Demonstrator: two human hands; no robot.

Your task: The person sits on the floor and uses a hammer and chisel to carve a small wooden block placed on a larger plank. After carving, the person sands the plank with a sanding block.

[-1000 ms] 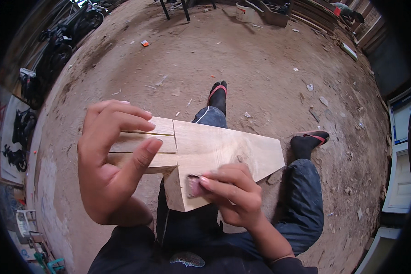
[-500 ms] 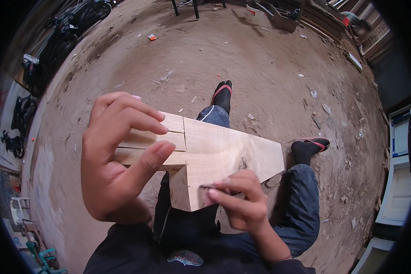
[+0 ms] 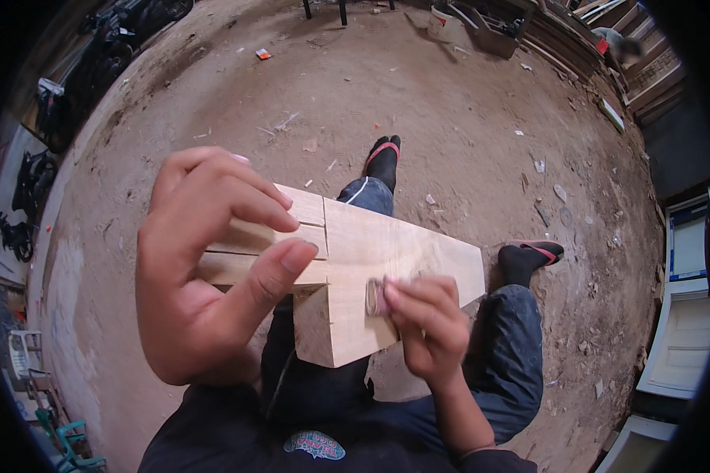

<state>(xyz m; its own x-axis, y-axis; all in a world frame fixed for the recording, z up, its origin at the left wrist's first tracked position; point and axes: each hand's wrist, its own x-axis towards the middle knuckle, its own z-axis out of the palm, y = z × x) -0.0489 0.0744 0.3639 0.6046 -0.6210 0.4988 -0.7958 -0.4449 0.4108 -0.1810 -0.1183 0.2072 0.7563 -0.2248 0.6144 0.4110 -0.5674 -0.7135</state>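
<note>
A pale wooden block (image 3: 363, 232) lies across my lap area, held up in front of me; sawn slots run into its left end and a step is cut on its near side. My left hand (image 3: 201, 276) is wrapped round the slotted end, thumb on the near side and fingers over the far side. On the block's upper face, my right hand (image 3: 434, 327) pinches a small folded piece of sandpaper (image 3: 375, 298) and presses it against the wood. The far right end of the block tapers, partly behind the right fingers.
My legs (image 3: 517, 339) are spread on a dirt floor (image 3: 292, 87) with wood slivers and litter. Motorcycles (image 3: 95, 71) stand at the left, with plastic chairs (image 3: 67, 433) below. A bucket (image 3: 442, 24) and stacked planks (image 3: 556, 51) lie far right, near another person (image 3: 619, 47). White panels (image 3: 674, 331) line the right.
My right hand has slid the sandpaper away from the near edge and slightly right over the block's face. The left hand keeps its grip, nearly still.
</note>
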